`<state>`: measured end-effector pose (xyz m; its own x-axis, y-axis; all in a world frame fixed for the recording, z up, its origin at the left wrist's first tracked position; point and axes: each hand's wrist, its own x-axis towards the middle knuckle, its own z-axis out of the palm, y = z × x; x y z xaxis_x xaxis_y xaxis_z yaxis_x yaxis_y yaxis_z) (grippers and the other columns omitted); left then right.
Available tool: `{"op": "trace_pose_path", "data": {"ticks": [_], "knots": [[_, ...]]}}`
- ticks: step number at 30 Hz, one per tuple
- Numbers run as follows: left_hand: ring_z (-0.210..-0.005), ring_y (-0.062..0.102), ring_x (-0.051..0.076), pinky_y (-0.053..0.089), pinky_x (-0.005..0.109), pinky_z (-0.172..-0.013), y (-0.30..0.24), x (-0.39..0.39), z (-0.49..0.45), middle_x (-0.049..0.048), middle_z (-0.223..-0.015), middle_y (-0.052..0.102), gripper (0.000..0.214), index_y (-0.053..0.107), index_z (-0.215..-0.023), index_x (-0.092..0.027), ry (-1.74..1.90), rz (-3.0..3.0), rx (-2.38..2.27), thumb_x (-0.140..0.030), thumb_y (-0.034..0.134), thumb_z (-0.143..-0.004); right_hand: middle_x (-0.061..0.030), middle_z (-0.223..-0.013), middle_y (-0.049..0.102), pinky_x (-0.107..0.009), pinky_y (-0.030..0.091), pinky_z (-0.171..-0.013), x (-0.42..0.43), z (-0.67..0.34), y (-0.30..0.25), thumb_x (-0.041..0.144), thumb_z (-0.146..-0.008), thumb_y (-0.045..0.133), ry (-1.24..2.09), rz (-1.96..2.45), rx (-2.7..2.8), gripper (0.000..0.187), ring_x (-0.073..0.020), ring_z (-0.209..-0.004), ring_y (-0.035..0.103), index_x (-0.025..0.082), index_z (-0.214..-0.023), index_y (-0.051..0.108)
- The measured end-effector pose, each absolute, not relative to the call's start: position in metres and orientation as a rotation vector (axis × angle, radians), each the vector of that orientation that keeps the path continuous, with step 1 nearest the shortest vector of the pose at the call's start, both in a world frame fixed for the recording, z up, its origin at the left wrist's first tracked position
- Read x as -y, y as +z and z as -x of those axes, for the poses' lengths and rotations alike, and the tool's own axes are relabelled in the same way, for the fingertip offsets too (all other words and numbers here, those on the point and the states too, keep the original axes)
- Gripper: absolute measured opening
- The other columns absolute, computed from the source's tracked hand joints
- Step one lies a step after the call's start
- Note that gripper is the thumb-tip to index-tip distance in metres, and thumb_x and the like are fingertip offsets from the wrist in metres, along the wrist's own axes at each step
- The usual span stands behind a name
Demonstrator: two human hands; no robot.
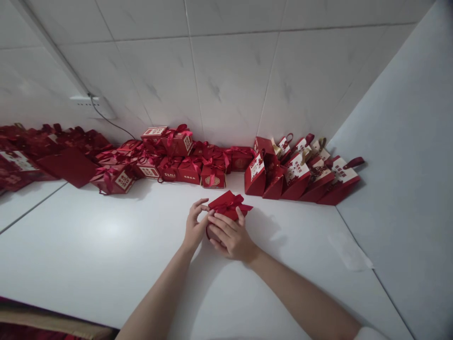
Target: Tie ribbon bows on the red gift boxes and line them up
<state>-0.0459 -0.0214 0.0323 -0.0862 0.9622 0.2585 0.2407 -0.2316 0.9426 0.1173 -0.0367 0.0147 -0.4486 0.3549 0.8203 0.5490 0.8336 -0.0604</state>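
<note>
The box (225, 200) is resting on the table (123, 264): the left hand (194, 225) (loosely curled) is cupping its left side, the right hand (232, 238), fingers slightly spread, is covering its front.

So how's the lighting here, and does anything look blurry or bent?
Head view: a soft glare patch on the white table, left of both hands; head view: a faint shadow to the right of the red box; head view: boxes at far left look smeary; head view: seams on the tiled wall slant.
</note>
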Motion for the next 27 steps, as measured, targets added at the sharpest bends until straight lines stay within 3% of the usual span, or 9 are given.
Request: {"op": "trace_pose_path", "data": {"ticks": [5, 8, 13, 18, 22, 25, 27], "knots": [[-0.124, 0.050, 0.027, 0.037, 0.038, -0.102, 0.033, 0.018, 0.051, 0.0080, -0.129, 0.057, 0.018, 0.058, -0.077, -0.019, 1.399, -1.219, -1.236, -0.035, 0.066, -0.083, -0.0114, -0.124, 0.068, -0.051, 0.017, -0.121, 0.035, -0.125, 0.019, 0.022, -0.092, 0.052, -0.158, 0.560, 2.126, 0.042, -0.0209, -0.127, 0.055, 0.010, -0.133, 0.053], [-0.121, 0.051, 0.026, 0.037, 0.037, -0.101, 0.032, 0.016, 0.054, 0.0073, -0.129, 0.058, 0.018, 0.057, -0.077, -0.019, 1.417, -1.106, -1.184, -0.033, 0.067, -0.083, -0.0095, -0.120, 0.070, -0.049, 0.022, -0.120, 0.036, -0.124, 0.018, 0.022, -0.092, 0.052, -0.160, 0.526, 2.123, 0.034, -0.0201, -0.126, 0.056, 0.014, -0.124, 0.060], [-0.115, 0.053, 0.025, 0.037, 0.037, -0.101, 0.032, 0.015, 0.053, 0.0070, -0.123, 0.060, 0.019, 0.056, -0.074, -0.018, 1.419, -1.035, -1.104, -0.031, 0.067, -0.081, -0.0070, -0.130, 0.064, -0.057, 0.007, -0.121, 0.036, -0.117, 0.011, 0.029, -0.091, 0.058, -0.259, 0.633, 2.094, 0.016, -0.0228, -0.130, 0.051, 0.023, -0.101, 0.068], [-0.110, 0.055, 0.023, 0.037, 0.034, -0.102, 0.035, 0.017, 0.051, 0.0054, -0.117, 0.061, 0.018, 0.056, -0.073, -0.018, 1.459, -1.052, -1.100, -0.031, 0.065, -0.082, -0.0118, -0.142, 0.054, -0.059, -0.002, -0.120, 0.036, -0.112, 0.011, 0.027, -0.094, 0.052, -0.247, 0.702, 2.214, 0.030, -0.0236, -0.138, 0.042, 0.015, -0.121, 0.060], [-0.104, 0.056, 0.021, 0.040, 0.031, -0.096, 0.035, 0.014, 0.055, 0.0054, -0.113, 0.062, 0.019, 0.056, -0.071, -0.017, 1.492, -0.981, -1.077, -0.030, 0.067, -0.080, -0.0150, -0.135, 0.060, -0.057, 0.015, -0.120, 0.035, -0.118, 0.015, 0.028, -0.095, 0.050, -0.166, 0.582, 2.189, 0.032, -0.0244, -0.138, 0.043, 0.012, -0.121, 0.059], [-0.096, 0.056, 0.019, 0.043, 0.028, -0.089, 0.036, 0.012, 0.056, 0.0050, -0.112, 0.063, 0.019, 0.057, -0.070, -0.017, 1.540, -0.853, -1.077, -0.030, 0.070, -0.076, -0.0131, -0.125, 0.066, -0.045, 0.034, -0.115, 0.035, -0.124, 0.018, 0.021, -0.094, 0.049, -0.093, 0.422, 2.206, 0.029, -0.0211, -0.134, 0.048, 0.012, -0.119, 0.060], [-0.092, 0.056, 0.017, 0.044, 0.026, -0.083, 0.036, 0.010, 0.057, 0.0044, -0.110, 0.063, 0.019, 0.058, -0.069, -0.017, 1.562, -0.785, -1.090, -0.031, 0.070, -0.075, -0.0126, -0.122, 0.068, -0.039, 0.041, -0.112, 0.034, -0.127, 0.019, 0.016, -0.094, 0.047, -0.051, 0.370, 2.217, 0.033, -0.0188, -0.132, 0.050, 0.010, -0.125, 0.057]]}}
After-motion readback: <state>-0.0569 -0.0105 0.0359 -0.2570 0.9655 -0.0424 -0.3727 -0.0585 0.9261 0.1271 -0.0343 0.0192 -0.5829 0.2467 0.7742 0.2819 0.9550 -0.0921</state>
